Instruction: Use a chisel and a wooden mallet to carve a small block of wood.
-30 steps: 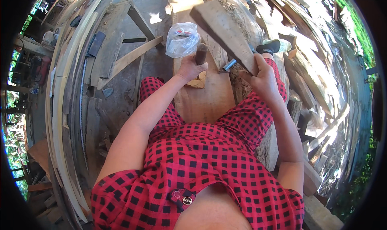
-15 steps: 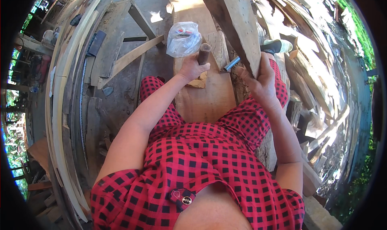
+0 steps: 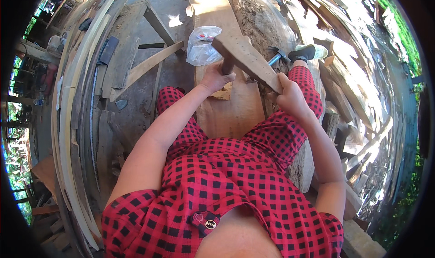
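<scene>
My left hand (image 3: pixel 216 79) is wrapped round the upright brown handle of a chisel (image 3: pixel 227 67); its blade is hidden below the hand. In my right hand (image 3: pixel 293 96) is the narrow end of a flat wooden club (image 3: pixel 251 62). The club slants to the upper left, and its broad end is over the top of the chisel handle; whether they touch I cannot tell. Under my left hand, a pale wood piece (image 3: pixel 222 93) sits on the long plank (image 3: pixel 231 117) between my legs.
A clear plastic bag (image 3: pixel 200 47) lies on the plank beyond my left hand. A hammer with a blue handle (image 3: pixel 274 59) rests beyond the club, near my shod foot (image 3: pixel 308 53). A wooden frame (image 3: pixel 136 70) stands at left; split timber (image 3: pixel 349 81) is heaped at right.
The club has swung down from its raised position, toward the left onto the chisel handle. My right hand has turned with it. My left hand has stayed nearly in place.
</scene>
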The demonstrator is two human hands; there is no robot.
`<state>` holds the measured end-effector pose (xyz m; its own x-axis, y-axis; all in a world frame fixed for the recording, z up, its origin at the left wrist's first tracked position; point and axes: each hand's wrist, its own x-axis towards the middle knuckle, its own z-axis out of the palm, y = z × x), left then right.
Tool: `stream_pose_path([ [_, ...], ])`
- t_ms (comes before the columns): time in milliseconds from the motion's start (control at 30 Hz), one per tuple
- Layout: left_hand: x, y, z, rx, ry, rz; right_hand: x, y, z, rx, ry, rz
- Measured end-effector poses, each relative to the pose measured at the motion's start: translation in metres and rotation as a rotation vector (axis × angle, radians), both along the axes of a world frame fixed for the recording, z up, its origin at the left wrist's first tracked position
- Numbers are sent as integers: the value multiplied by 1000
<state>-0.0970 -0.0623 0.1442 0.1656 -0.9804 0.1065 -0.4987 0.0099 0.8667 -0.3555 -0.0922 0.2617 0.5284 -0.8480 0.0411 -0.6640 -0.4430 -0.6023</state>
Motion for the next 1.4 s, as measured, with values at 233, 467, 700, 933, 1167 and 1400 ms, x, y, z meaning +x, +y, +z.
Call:
stream_pose_path([
  [233,3,4,3,54,-66,25,16,18,34,147,-662,-49],
  [467,-2,4,-4,-15,98,-11,-4,9,-2,66,8,-14],
  [700,0,0,-4,54,-71,-34,-3,18,-14,108,-396,-48],
  [933,-2,3,-1,35,19,-22,-2,24,0,163,-263,-43],
  [1167,-6,2,1,5,231,-41,-5,15,-34,210,-119,16],
  [1400,-6,2,7,58,-11,-63,-4,36,-7,269,-781,-117],
])
